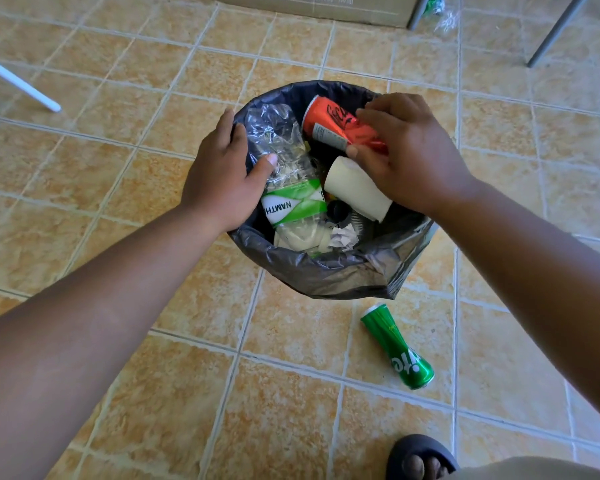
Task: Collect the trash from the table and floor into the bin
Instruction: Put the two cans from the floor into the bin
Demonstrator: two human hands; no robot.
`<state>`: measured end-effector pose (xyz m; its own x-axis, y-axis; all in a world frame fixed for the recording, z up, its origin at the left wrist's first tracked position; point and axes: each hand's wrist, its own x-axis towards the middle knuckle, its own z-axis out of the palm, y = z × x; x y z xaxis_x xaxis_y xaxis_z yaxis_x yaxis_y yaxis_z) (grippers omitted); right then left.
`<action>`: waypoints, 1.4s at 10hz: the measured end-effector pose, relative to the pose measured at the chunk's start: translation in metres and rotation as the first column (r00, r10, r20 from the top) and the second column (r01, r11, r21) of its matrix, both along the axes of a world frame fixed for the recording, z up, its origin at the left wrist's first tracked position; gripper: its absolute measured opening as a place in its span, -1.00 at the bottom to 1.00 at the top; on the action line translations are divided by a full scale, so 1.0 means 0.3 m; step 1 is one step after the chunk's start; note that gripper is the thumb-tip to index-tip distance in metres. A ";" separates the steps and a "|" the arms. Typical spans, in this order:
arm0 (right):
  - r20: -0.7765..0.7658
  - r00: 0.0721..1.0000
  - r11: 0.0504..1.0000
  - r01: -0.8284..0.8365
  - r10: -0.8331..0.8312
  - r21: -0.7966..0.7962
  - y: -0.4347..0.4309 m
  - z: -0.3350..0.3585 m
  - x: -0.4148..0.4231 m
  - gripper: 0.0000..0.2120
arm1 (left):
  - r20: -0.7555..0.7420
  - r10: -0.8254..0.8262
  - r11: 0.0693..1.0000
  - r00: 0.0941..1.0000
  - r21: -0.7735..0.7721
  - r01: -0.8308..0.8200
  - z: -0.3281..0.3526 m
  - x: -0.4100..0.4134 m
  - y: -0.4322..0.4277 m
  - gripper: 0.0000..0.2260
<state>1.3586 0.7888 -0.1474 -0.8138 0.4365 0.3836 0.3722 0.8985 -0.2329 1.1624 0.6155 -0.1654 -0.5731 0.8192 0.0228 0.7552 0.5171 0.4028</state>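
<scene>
The bottle (284,157) is gripped by the left hand (222,174), the red can (326,123) pinched by the right hand (409,157); either could be bounced off the crowded bin (326,275).

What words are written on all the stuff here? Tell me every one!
"NAMTH", upside down, on the label of the plastic bottle in the bin; the rest is hidden.
"ite", on the green can lying on the floor.
Curly script on the red can: half covered by the right hand, not readable whole; its small print is too tiny.
Print on the cardboard box: too blurred.
</scene>
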 end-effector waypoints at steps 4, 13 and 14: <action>-0.355 0.859 0.909 -0.414 0.369 -0.057 -0.226 0.055 0.174 -0.86 | 0.013 -0.006 1.000 1.000 0.001 0.006 0.000 0.003 -0.005 -0.34; 0.395 0.779 0.765 -0.161 0.486 -0.624 -0.468 -0.352 0.419 -0.29 | 0.005 0.005 1.000 1.000 -0.018 -0.005 0.011 0.009 -0.007 -0.33; 0.061 0.737 0.589 -0.484 0.673 -0.648 -0.518 -0.151 0.332 -0.30 | 0.012 0.007 1.000 1.000 -0.010 -0.007 0.009 0.008 -0.006 -0.33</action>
<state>1.4582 0.6335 -0.1929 -0.9921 -0.1187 -0.0411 -0.0502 0.6749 -0.7362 1.1648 0.6136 -0.1628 -0.5786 0.8155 0.0076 0.7470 0.5262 0.4064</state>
